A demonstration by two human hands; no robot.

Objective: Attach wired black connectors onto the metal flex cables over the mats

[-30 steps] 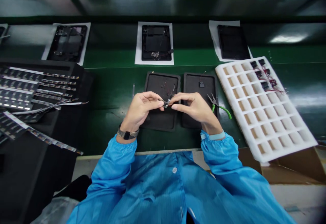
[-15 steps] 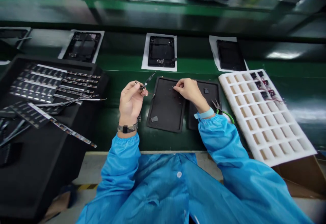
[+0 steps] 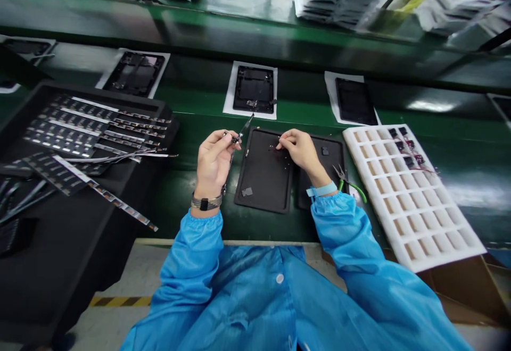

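Note:
My left hand (image 3: 212,160) pinches a small electronic part (image 3: 233,139), from which a thin dark strip (image 3: 247,123) sticks up and to the right. Its exact kind is too small to tell. Over the upper right of a shallow black tray (image 3: 263,181), my right hand (image 3: 297,151) has thumb and forefinger pressed together. Whatever is between those fingertips, if anything, is too small to make out. Tiny light bits lie in the tray near them, and a flat grey piece (image 3: 247,192) rests in its lower left corner. A second black tray (image 3: 333,154) lies partly under my right wrist.
Green-handled pliers (image 3: 351,183) lie right of the trays. A white foam tray (image 3: 393,207) holds several small black parts with red wires. Tablet-like units (image 3: 255,89) sit on white sheets behind. Flex strips (image 3: 107,197) cover a black box (image 3: 72,266) at left.
The view has shifted a little, so the bench appears slightly lower. My right fingertips remain pinched over the tray, and my left hand still holds the small part.

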